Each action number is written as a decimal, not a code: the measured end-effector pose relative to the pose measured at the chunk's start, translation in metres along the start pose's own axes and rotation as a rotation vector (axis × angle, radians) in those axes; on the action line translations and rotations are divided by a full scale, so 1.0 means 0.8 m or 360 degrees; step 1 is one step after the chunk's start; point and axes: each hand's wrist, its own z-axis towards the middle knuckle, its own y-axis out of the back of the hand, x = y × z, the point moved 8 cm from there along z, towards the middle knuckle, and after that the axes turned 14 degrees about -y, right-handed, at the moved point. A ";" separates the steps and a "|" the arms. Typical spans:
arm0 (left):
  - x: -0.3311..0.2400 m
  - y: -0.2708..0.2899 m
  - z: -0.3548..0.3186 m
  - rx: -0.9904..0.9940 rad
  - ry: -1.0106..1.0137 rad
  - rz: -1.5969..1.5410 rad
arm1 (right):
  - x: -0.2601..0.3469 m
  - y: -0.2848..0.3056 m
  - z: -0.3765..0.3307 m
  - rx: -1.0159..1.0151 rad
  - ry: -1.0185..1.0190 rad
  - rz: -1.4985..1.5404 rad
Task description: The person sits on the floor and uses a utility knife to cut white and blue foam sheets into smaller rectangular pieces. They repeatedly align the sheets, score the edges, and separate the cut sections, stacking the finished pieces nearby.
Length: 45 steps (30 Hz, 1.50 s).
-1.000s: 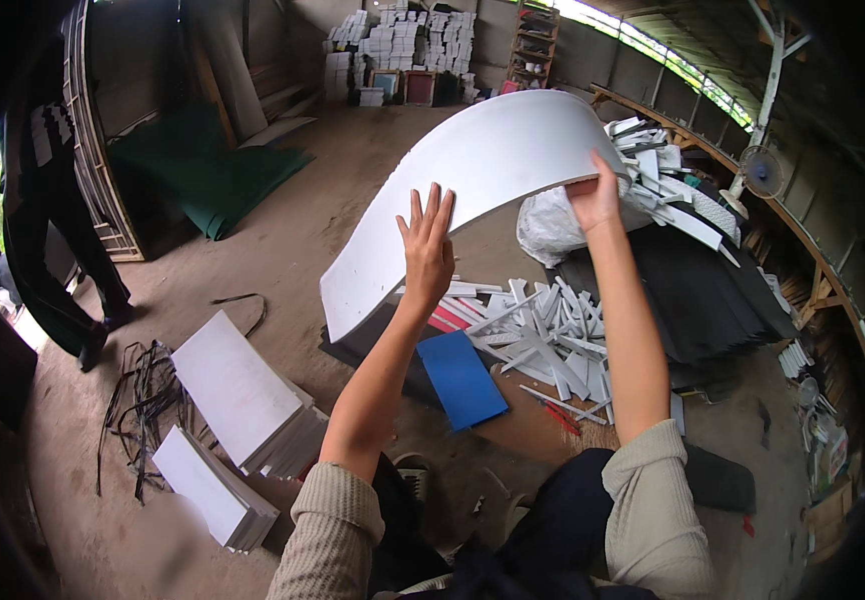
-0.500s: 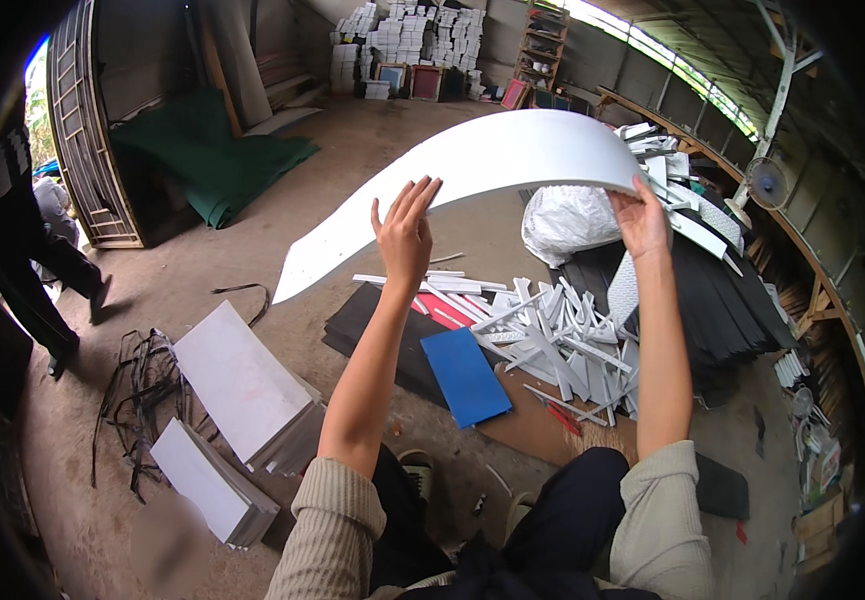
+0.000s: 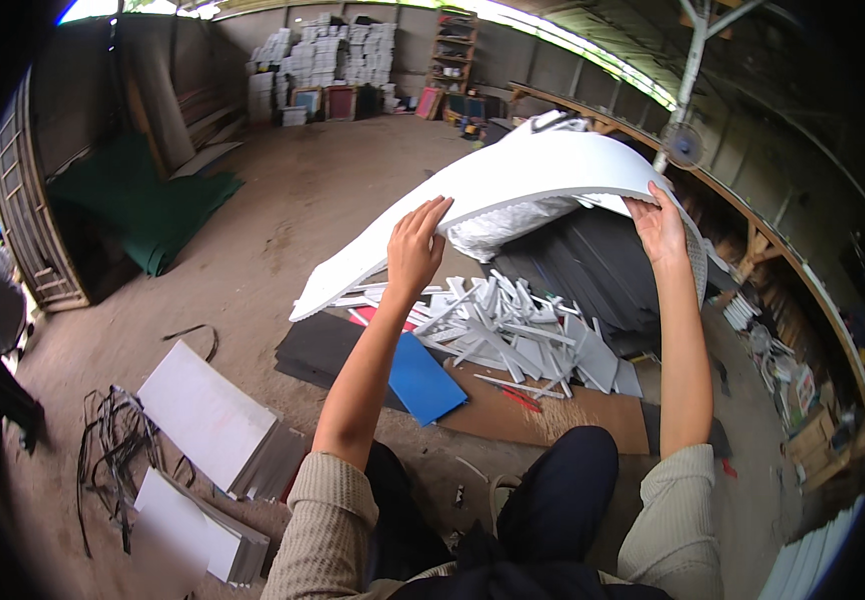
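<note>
A long, flexible white foam sheet (image 3: 533, 165) arches in front of me, its left end drooping and its right part curling down. My left hand (image 3: 418, 243) is closed on its near edge, fingers over the upper face and thumb below the edge. At the right bend, my right hand (image 3: 660, 230) grips the same edge, thumb on top and fingers partly hidden beneath. Below the sheet lies a heap of white offcut strips (image 3: 513, 335). A blue rectangular pad (image 3: 425, 380) and red-handled cutting tool (image 3: 521, 398) rest near the heap on a brown board (image 3: 583, 415).
Two stacks of white sheets (image 3: 208, 415) (image 3: 188, 525) stand at lower left beside tangled black straps (image 3: 113, 440). Black sheets (image 3: 583, 270) are piled beyond the offcuts. A green cloth (image 3: 148, 205) lies near the door; a person's dark-clothed leg (image 3: 8, 400) shows at far left.
My view has swung right. The foam sheet's right end now curls further down, and my right hand has shifted along with it. The person at left has moved mostly out of view.
</note>
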 end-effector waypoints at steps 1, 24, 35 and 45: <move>-0.007 -0.011 -0.006 0.0029 -0.0005 -0.0055 | 0.012 0.018 -0.012 -0.0035 0.0014 -0.0015; -0.190 -0.433 -0.247 0.1422 -0.0374 -0.0756 | 0.057 0.608 -0.111 -0.0922 -0.0288 -0.0361; -0.239 -0.515 -0.396 0.1708 -0.0444 -0.0642 | -0.307 0.753 -0.204 -0.1517 -0.0400 0.0377; -0.159 -0.435 -0.408 0.1695 -0.0247 -0.0575 | -0.327 0.688 -0.201 -0.1581 -0.0538 0.0167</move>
